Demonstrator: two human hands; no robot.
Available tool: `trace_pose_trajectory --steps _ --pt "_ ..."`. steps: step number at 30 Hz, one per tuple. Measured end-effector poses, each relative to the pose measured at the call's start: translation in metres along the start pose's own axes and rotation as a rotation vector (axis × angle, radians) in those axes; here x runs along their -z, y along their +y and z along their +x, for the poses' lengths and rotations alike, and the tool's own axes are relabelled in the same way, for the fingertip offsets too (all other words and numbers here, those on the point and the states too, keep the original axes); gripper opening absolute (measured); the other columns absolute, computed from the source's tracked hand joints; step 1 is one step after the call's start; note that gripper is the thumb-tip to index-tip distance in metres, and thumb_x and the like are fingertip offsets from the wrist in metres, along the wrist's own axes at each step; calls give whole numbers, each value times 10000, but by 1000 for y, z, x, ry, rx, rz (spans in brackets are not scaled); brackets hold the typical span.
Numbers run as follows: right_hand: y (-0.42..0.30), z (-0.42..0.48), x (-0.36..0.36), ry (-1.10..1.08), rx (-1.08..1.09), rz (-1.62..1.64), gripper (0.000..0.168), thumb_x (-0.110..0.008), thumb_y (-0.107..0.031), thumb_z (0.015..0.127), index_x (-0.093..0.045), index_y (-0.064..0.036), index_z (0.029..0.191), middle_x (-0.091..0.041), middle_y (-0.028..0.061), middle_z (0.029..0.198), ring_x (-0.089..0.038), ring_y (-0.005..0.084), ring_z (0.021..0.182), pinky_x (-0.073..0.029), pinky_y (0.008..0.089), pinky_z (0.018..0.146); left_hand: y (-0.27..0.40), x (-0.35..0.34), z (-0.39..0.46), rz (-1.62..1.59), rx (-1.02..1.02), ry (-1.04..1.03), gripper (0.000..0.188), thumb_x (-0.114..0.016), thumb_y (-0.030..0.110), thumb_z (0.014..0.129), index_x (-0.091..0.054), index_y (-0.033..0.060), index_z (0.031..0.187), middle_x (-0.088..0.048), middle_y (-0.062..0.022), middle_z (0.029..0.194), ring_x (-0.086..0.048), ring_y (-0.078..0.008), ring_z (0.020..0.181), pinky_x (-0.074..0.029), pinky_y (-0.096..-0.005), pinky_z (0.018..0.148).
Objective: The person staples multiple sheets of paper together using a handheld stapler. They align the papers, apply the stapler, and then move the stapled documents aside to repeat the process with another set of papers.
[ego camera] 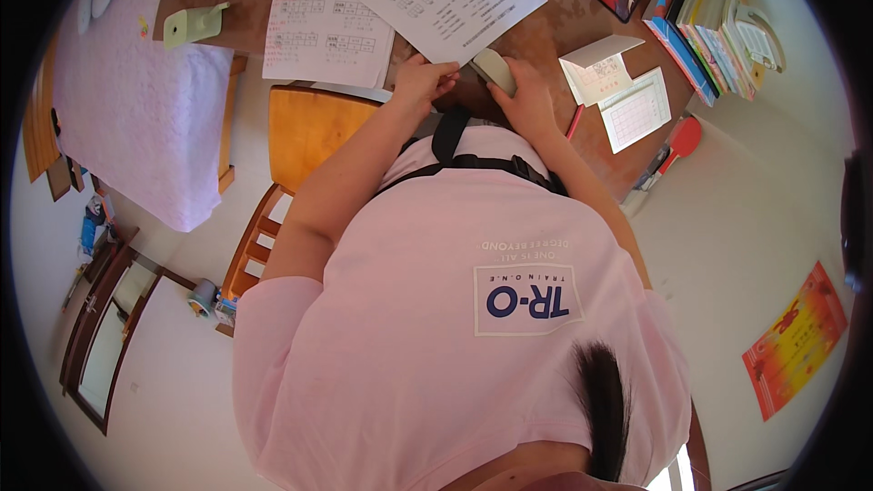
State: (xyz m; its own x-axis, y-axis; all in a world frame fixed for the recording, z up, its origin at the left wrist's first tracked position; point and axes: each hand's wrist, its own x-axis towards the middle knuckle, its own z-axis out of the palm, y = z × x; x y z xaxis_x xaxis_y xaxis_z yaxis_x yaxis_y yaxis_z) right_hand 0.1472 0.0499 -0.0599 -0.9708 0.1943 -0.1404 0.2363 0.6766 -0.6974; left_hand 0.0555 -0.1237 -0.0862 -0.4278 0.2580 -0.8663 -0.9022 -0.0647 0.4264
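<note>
Near the desk's front edge, my left hand (424,82) pinches the lower corner of a printed paper sheet (470,7). To its right, my right hand (525,92) grips a small pale green-grey object (495,70), which looks like a stapler, close beside that corner. What lies between its jaws cannot be made out. The sheet overlaps a stack of worksheets (320,48) with printed tables and red handwriting. At the right an opened folded card (634,109) lies on the brown desk (545,34), with a red pen (575,122) beside it.
A pale green desktop device (194,26) stands at the desk's left end. Books (709,34) stand at the back right, near a red table-tennis bat (685,136). A wooden chair (314,129) is left of me, with a bed (143,95) beyond it.
</note>
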Motion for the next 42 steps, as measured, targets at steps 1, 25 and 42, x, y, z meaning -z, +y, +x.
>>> trace_pose_trajectory --steps 1,25,42 --pt "0 -1 0 5 4 2 395 -696 -162 775 -572 -61 1136 -606 147 1088 -564 347 1031 -471 419 869 2 2 -1 7 -11 13 236 -713 32 799 -591 30 1002 -649 -65 892 -631 -140 780 -529 -237 681" --pt "-8 9 -10 -13 -147 97 456 -747 -205 769 -605 -6 1154 -634 159 1096 -616 305 988 -489 378 843 -20 37 -22 -45 -113 40 195 -685 36 826 -574 -5 981 -646 -89 936 -671 -171 835 -556 -236 705" --pt "-10 12 -10 -103 -96 74 426 -757 -181 754 -628 -25 1129 -621 117 1068 -601 257 983 -477 353 851 -23 45 -27 -74 -106 22 216 -682 46 831 -579 -32 1004 -663 -108 949 -677 -177 842 -550 -241 721"
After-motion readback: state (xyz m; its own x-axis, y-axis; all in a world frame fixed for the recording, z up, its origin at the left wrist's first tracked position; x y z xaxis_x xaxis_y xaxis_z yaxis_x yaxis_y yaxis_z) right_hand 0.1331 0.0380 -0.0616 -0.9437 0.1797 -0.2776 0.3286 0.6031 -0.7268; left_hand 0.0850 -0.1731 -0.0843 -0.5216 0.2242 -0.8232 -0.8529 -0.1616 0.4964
